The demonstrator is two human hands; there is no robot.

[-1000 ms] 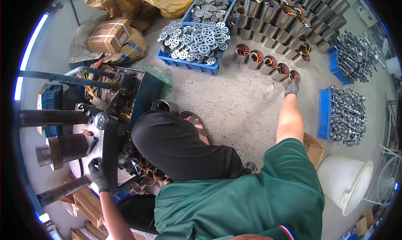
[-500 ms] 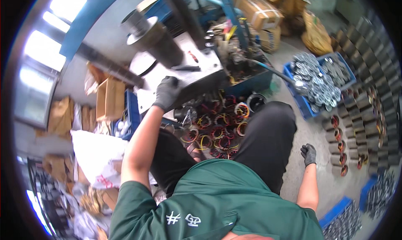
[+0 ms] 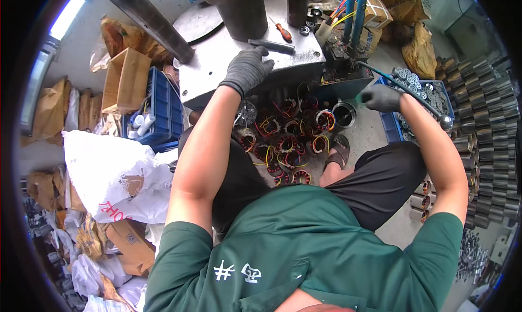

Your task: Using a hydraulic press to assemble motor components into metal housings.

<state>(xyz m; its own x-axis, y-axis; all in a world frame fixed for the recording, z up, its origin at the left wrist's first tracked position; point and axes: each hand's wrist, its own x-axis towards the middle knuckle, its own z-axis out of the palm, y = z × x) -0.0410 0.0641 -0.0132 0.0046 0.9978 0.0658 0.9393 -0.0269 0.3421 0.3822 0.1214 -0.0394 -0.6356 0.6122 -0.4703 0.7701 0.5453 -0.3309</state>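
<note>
My left hand (image 3: 247,71), in a dark grey glove, lies on the front part of a pale metal press table (image 3: 209,86), fingers loosely bent, seemingly holding nothing. Just beyond its fingertips is a dark cylindrical bar (image 3: 272,45). Also gloved, my right hand (image 3: 383,98) is in the air beside a ball-ended lever (image 3: 418,98), its loosely bent fingers pointing left and nothing visible in them. Below and left of that hand stands a metal cylinder housing (image 3: 343,114). Several wire-wound motor stators (image 3: 288,144) with red and yellow leads stand on the floor beneath the table.
A thick steel column (image 3: 236,10) and an orange-handled screwdriver (image 3: 284,33) are on the table. Blue bins of metal parts (image 3: 391,128) stand at right, beside stacked metal sleeves (image 3: 495,149). At left are a white sack (image 3: 117,170), a blue crate (image 3: 166,113) and a wooden box (image 3: 126,81).
My right hand has swung up and forward from low on the right to beside the lever. My left hand stays on the table. The view has shifted closer to the table.
</note>
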